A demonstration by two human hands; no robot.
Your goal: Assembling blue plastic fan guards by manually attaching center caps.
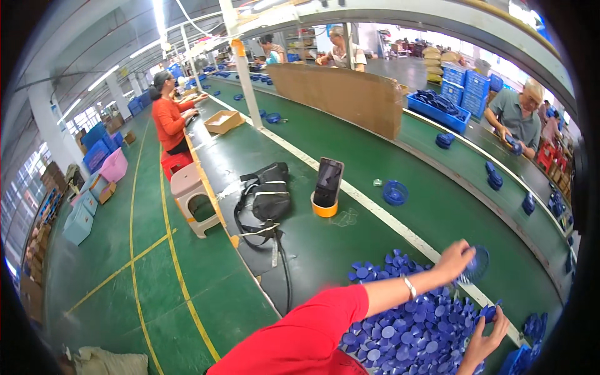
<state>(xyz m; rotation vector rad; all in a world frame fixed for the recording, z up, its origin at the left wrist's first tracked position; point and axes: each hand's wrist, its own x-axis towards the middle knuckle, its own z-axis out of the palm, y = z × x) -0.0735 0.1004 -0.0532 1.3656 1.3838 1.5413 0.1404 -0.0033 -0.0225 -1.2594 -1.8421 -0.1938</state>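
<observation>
The left hand (455,257) extends forward over the counter (375,162), fingers closed around a round blue ribbed disc (476,265) held just past the white line. The right hand (484,337) sits lower, fingers curled at the edge of the pile; whether it grips anything cannot be determined. Beneath both hands lies a heap of small blue caps (412,319) on the green counter. Farther out, a phone (328,182) stands upright in a yellow holder, with a black bag (269,194) to its left. A blue ring (395,192) rests beyond the line.
</observation>
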